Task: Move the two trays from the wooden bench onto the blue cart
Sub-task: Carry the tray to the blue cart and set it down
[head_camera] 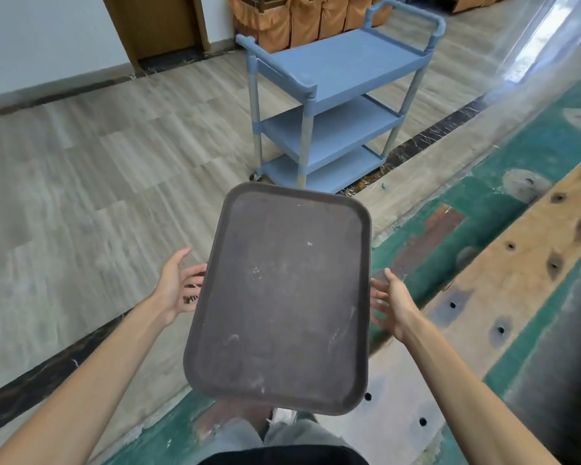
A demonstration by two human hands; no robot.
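Note:
A dark brown rectangular tray [282, 297] is held in the air in front of me, flat side up, long side pointing away. My left hand [178, 286] supports its left edge with fingers under the rim. My right hand [393, 297] holds the right edge the same way. The blue three-shelf cart [336, 72] stands ahead on the floor, beyond the tray, all its shelves bare. The wooden bench [524, 256] with dark holes runs along my right side. No second tray is in view.
Pale wood-look floor [98, 182] spreads to the left, crossed by a dark marble strip. A green patterned carpet [483, 196] lies under the bench. A brown door [155, 25] and orange-skirted furniture [299, 21] stand at the far wall behind the cart.

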